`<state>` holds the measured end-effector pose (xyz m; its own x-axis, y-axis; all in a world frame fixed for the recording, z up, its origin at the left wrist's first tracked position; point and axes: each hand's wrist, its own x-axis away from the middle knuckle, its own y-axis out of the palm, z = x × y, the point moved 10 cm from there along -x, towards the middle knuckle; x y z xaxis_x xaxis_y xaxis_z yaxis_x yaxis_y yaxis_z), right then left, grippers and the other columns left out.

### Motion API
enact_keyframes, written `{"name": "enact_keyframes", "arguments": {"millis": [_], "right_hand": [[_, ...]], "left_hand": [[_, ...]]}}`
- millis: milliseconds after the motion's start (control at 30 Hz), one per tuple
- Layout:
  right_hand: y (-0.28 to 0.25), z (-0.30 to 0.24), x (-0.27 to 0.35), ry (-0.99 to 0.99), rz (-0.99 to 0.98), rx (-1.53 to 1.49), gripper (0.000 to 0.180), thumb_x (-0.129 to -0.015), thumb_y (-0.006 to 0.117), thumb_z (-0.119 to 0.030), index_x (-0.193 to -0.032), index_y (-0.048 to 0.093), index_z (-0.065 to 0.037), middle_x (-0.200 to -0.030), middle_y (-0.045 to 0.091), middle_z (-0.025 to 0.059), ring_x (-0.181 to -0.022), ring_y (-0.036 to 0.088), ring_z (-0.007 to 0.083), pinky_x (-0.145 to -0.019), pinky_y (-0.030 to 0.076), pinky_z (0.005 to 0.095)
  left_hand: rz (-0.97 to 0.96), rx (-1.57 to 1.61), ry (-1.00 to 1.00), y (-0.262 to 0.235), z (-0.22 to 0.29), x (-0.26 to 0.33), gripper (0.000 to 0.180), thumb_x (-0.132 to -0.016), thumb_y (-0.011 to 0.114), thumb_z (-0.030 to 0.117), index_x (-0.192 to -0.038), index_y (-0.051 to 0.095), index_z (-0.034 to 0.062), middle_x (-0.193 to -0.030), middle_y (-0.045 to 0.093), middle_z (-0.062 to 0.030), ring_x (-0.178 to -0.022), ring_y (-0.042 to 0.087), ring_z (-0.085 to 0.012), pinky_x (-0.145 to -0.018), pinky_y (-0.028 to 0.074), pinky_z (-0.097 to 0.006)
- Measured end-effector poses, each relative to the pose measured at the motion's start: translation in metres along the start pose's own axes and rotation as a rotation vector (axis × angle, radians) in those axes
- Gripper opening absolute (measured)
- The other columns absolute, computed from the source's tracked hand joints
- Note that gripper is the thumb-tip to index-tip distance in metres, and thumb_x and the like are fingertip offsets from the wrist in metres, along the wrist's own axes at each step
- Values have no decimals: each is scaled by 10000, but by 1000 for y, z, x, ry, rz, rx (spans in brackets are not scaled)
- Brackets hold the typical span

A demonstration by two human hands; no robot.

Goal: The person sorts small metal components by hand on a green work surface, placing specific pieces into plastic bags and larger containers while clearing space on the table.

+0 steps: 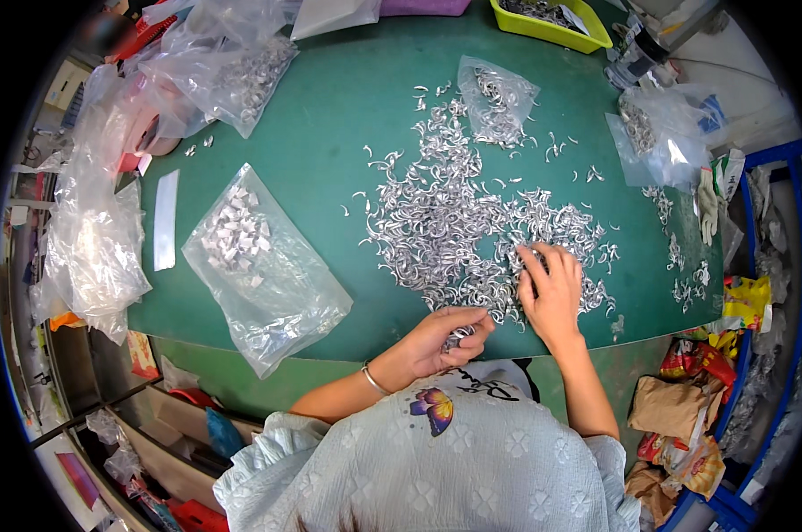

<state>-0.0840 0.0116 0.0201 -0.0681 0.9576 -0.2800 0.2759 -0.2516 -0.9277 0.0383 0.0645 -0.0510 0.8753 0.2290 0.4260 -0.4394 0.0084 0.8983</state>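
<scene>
A wide pile of small, curved, silvery metal pieces [436, 222] is spread over the green table [330, 115]. At the pile's near edge my left hand [454, 340] is closed, with several of the curved metal pieces [458, 336] showing between its fingers. My right hand [551, 288] lies on the right part of the pile, palm down, its fingers spread and touching the pieces. Its fingertips partly sink among them, and I see nothing gripped there. A clear plastic bag [498, 97] with more of the pieces lies at the pile's far edge.
Left of the pile lies a clear bag [277, 293] holding small whitish pieces, beside a white strip [166, 220]. Bulky plastic bags [95, 230] crowd the table's left edge. A yellow-green tray [551, 31] stands at the back. Another filled bag [658, 133] sits far right, near a blue rack [778, 355].
</scene>
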Motion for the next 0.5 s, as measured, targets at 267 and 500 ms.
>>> {"name": "enact_keyframes", "arguments": {"millis": [267,500], "right_hand": [[-16,7,-35,69,101,-242,221,-824,601,-30,-1041,645,-34,-1014,626,102,-985,537,284,-857,394,395],[29,-3,-79,-9,10,-52,224,-795,609,3,-1013,645,-33,-892,617,101,-890,537,294,-780,403,404]], "left_hand": [[9,53,88,-3,9,-1,221,-990,495,201,-1070,582,14,-740,480,3,-642,447,-73,-473,317,-194],[-55,15,86,-5,3,-4,242,-982,505,188,-1144,576,23,-807,507,12,-705,466,-68,-511,331,-198]]}}
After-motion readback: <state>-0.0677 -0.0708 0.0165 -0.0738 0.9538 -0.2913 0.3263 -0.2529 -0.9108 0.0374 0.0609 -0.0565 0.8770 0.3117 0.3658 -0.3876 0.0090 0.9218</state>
